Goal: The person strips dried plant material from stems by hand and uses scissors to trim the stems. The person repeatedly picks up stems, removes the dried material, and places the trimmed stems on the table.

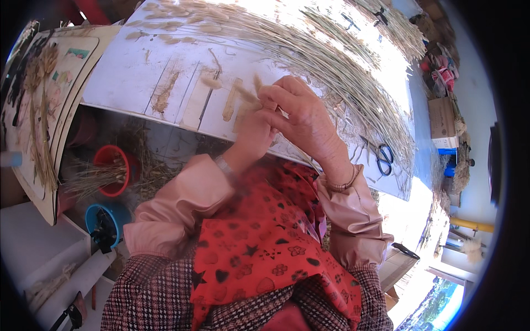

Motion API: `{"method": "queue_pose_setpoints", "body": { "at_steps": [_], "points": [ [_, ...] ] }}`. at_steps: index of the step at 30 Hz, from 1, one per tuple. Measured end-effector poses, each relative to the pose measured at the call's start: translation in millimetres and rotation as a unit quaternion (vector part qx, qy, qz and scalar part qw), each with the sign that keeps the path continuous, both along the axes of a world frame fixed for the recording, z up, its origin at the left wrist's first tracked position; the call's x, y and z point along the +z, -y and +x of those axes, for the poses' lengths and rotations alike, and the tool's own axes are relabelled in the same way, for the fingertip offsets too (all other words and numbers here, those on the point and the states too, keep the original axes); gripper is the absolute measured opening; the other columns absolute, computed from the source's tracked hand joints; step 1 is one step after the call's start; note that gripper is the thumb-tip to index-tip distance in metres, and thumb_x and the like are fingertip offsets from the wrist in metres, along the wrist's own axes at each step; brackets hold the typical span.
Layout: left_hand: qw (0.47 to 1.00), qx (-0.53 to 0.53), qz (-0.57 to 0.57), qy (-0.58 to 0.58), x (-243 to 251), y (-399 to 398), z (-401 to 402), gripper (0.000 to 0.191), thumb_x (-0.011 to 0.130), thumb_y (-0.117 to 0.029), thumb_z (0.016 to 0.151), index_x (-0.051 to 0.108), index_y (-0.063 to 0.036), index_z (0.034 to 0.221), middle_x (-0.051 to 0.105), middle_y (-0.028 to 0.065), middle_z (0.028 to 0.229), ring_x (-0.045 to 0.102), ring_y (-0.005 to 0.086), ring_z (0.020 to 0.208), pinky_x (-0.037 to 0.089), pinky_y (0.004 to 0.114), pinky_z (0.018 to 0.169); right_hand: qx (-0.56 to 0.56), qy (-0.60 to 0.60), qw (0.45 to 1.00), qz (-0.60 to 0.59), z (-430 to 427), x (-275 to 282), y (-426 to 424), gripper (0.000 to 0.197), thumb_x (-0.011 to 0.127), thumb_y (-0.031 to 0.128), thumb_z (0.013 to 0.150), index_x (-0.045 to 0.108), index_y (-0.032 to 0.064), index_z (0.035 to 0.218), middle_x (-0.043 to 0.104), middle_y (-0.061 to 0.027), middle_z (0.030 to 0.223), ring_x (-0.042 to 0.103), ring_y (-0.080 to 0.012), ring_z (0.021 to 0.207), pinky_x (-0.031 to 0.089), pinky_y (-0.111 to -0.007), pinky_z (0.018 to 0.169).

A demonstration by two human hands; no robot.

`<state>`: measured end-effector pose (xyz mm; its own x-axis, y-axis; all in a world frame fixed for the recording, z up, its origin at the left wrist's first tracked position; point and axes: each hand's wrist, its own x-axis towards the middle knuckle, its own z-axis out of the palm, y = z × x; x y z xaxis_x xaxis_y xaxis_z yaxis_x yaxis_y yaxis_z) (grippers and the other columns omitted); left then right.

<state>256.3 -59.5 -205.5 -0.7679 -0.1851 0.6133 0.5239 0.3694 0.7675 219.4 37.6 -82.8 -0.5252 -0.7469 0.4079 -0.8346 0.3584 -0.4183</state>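
Observation:
My left hand (pixel 251 133), slightly blurred, meets my right hand (pixel 304 111) above the front edge of the white table (pixel 128 89). Between their fingers they grip a few stems of dried bunny-tail grass (pixel 247 94). The fluffy heads stick out to the left and upward, while stem ends show below my right wrist. My fingers hide the exact gripping point. A long pile of dried grass stems (pixel 327 66) lies across the table behind my hands, its heads at the far left. Black-handled scissors (pixel 385 160) rest to the right of my right hand.
Stacked boards (pixel 62 70) at left carry tied dried grass bunches (pixel 41 99). Below the table edge stand a red bucket (pixel 111 170) with stems and a blue bucket (pixel 108 221) holding dark material. A cardboard box (pixel 442 118) is at far right. Plant debris litters the table.

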Motion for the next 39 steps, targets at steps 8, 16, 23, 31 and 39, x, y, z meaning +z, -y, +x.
{"method": "queue_pose_setpoints", "body": {
  "at_steps": [8, 16, 23, 31, 39],
  "points": [
    [0.836, -0.201, 0.48, 0.172, 3, -11, -1, 0.024, 0.05, -0.029, 0.099, 0.054, -0.008, 0.089, 0.045, -0.0021, 0.064, 0.042, 0.0075, 0.055, 0.043, 0.027, 0.058, -0.049, 0.121, 0.991, -0.018, -19, -13, 9, 0.019, 0.07, 0.022, 0.079, 0.064, 0.0058, 0.087, 0.056, -0.0084, 0.082, 0.057, -0.0291, 0.084, 0.048, -0.038, 0.073],
    [0.736, -0.296, 0.559, 0.242, 24, -5, 2, 0.027, 0.045, -0.027, 0.101, 0.047, -0.0088, 0.081, 0.032, -0.0048, 0.063, 0.033, 0.0095, 0.054, 0.04, 0.029, 0.058, 0.025, 0.02, 0.999, 0.005, -40, 8, 51, 0.03, 0.068, 0.033, 0.086, 0.065, 0.0051, 0.096, 0.062, -0.0081, 0.08, 0.058, -0.0188, 0.067, 0.047, -0.032, 0.061],
    [0.927, -0.189, 0.297, 0.127, 14, -10, -3, 0.035, 0.046, -0.034, 0.102, 0.054, -0.0052, 0.084, 0.035, -0.004, 0.055, 0.033, 0.0069, 0.05, 0.041, 0.027, 0.056, 0.161, 0.184, 0.944, 0.223, -54, 31, 97, 0.029, 0.065, 0.032, 0.085, 0.064, 0.0034, 0.081, 0.057, -0.0063, 0.063, 0.054, -0.017, 0.059, 0.044, -0.035, 0.057],
    [0.81, -0.256, 0.484, 0.208, 14, -10, -5, 0.025, 0.049, -0.025, 0.1, 0.055, -0.0045, 0.088, 0.045, -0.0008, 0.063, 0.044, 0.0103, 0.055, 0.045, 0.031, 0.064, 0.14, 0.155, 0.937, 0.28, -63, 26, 96, 0.024, 0.064, 0.026, 0.082, 0.063, 0.0028, 0.077, 0.055, -0.0052, 0.061, 0.051, -0.0162, 0.057, 0.043, -0.033, 0.056],
    [0.669, -0.298, 0.643, 0.226, 16, -2, -4, 0.016, 0.05, -0.017, 0.098, 0.055, -0.0051, 0.089, 0.051, 0.0023, 0.073, 0.049, 0.0129, 0.064, 0.046, 0.035, 0.07, 0.125, 0.183, 0.928, 0.3, -60, 1, 79, 0.021, 0.066, 0.026, 0.08, 0.066, 0.0044, 0.08, 0.06, -0.0065, 0.068, 0.056, -0.0201, 0.065, 0.046, -0.034, 0.063]
  ]
}}
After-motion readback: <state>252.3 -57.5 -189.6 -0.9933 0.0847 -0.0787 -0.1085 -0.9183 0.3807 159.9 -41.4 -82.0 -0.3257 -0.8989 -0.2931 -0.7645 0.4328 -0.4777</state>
